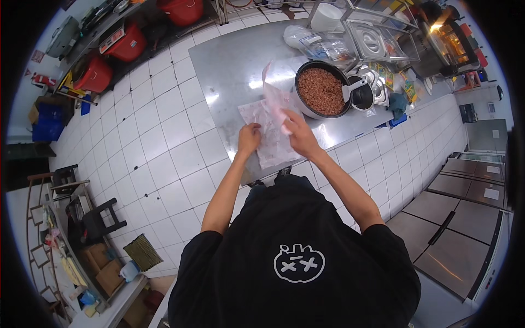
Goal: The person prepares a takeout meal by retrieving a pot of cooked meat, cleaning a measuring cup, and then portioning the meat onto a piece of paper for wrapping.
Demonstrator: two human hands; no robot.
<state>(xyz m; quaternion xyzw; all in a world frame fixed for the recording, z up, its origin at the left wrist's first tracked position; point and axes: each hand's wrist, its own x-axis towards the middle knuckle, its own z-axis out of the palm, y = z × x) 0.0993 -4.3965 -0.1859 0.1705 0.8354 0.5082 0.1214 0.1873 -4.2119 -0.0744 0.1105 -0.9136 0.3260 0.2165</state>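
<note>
Pale pink printed sheets of thin paper or film (pixel 272 143) lie on a stainless steel table (pixel 225 65) in front of me. My left hand (pixel 249 137) rests at the left side of the sheets, fingers curled; whether it pinches one is unclear. My right hand (pixel 299 133) grips a raised, blurred pink sheet (pixel 275 96), whose far end stands up from the table. Just beyond my right hand is a round dark-lined pot (pixel 301 102) full of reddish-brown cooked grain (pixel 320 92). A white rice paddle (pixel 354 87) leans on its right rim, across a smaller metal pot (pixel 363 98).
Steel lids (pixel 369 41), plastic bags (pixel 328 47) and a white tub (pixel 327 17) crowd the table's far right. A teal cloth (pixel 397 104) lies near its right edge. Red bins (pixel 93 76) line the far left wall. A black stool (pixel 104 219) stands on the tiled floor at left.
</note>
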